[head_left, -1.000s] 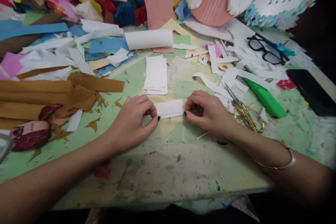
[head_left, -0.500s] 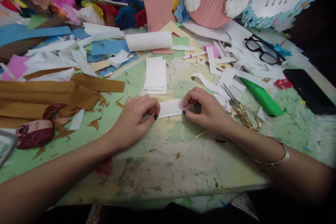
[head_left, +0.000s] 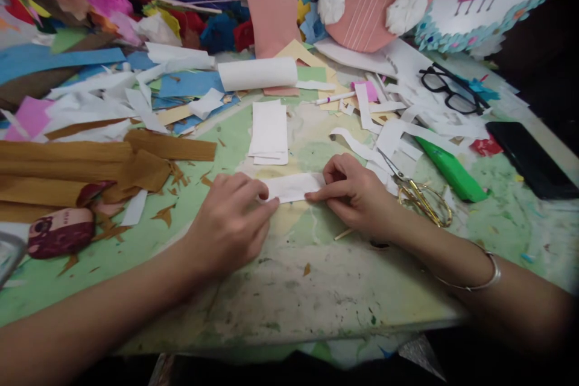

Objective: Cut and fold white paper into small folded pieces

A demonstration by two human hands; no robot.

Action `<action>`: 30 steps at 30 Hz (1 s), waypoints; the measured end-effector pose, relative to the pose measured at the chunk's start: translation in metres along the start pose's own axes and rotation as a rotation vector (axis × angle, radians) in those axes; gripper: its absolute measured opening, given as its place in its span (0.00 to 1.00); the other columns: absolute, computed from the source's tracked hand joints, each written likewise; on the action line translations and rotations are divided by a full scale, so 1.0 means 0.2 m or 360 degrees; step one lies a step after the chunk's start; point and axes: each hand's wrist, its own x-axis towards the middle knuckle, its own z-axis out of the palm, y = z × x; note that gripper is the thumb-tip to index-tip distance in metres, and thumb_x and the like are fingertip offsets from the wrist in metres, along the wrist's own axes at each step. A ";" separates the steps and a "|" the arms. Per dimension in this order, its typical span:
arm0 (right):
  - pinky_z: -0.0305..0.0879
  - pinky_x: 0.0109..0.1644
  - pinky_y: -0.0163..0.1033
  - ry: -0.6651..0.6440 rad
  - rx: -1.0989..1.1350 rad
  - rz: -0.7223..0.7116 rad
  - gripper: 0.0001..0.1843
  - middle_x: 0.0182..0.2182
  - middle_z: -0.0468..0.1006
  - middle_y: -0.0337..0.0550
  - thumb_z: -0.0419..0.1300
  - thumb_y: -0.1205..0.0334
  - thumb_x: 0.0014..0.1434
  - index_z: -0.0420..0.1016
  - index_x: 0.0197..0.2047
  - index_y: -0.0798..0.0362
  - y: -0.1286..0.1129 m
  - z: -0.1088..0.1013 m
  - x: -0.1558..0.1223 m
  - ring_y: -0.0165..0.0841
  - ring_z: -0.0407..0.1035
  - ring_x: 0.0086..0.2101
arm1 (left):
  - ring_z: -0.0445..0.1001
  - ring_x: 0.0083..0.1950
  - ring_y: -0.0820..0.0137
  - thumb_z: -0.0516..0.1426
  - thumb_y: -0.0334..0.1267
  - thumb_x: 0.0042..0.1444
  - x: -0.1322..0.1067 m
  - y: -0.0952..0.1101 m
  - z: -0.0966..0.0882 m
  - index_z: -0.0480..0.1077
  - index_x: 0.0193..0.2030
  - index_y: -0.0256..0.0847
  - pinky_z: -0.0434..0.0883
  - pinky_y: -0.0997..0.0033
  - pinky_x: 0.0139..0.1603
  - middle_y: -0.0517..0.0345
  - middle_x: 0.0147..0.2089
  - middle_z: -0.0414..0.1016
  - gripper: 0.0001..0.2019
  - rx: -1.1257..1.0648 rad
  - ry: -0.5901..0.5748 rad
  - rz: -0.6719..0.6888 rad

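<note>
A strip of white paper (head_left: 294, 187) lies sideways between my two hands, low over the green table. My left hand (head_left: 233, 214) pinches its left end between thumb and fingers. At the right end, my right hand (head_left: 357, 196) grips the strip, the thumb along its lower edge and the fingers curled. Just beyond the strip rests a small stack of white paper rectangles (head_left: 269, 132). Gold-handled scissors (head_left: 418, 196) lie beside my right hand, their blades partly over white scraps.
A white paper roll (head_left: 257, 73) lies behind the stack. Brown crepe paper (head_left: 67, 169) and a maroon case (head_left: 61, 232) are on the left. Rightward are a green packet (head_left: 452, 172), a black phone (head_left: 534, 160) and glasses (head_left: 452, 90). A pink guitar-shaped craft (head_left: 368, 3) stands at the back.
My left hand has turned, its thumb now pressing over the strip's lower left edge. The right thumb has slid left along the strip, straighter than before. The view has shifted slightly.
</note>
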 end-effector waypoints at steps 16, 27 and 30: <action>0.61 0.38 0.43 -0.0225 -0.0853 -0.0408 0.14 0.35 0.75 0.54 0.49 0.71 0.65 0.76 0.43 0.64 -0.15 0.00 -0.07 0.39 0.61 0.38 | 0.69 0.40 0.56 0.49 0.28 0.58 -0.04 0.13 -0.01 0.70 0.54 0.24 0.68 0.56 0.38 0.42 0.37 0.74 0.19 0.0538 -0.0276 0.0231; 0.57 0.39 0.47 -0.0320 -0.0981 -0.0277 0.20 0.42 0.74 0.54 0.51 0.67 0.65 0.68 0.58 0.62 -0.18 0.03 -0.08 0.44 0.60 0.41 | 0.68 0.41 0.54 0.52 0.27 0.54 -0.04 0.10 0.00 0.66 0.59 0.24 0.67 0.55 0.37 0.43 0.39 0.73 0.24 0.0382 -0.0388 0.0154; 0.55 0.38 0.47 -0.0304 -0.1023 -0.0285 0.19 0.41 0.75 0.53 0.50 0.67 0.65 0.70 0.57 0.61 -0.18 0.02 -0.09 0.44 0.60 0.41 | 0.69 0.44 0.53 0.51 0.25 0.55 -0.05 0.10 -0.01 0.69 0.55 0.23 0.67 0.54 0.38 0.41 0.42 0.75 0.20 0.0446 -0.0299 0.0227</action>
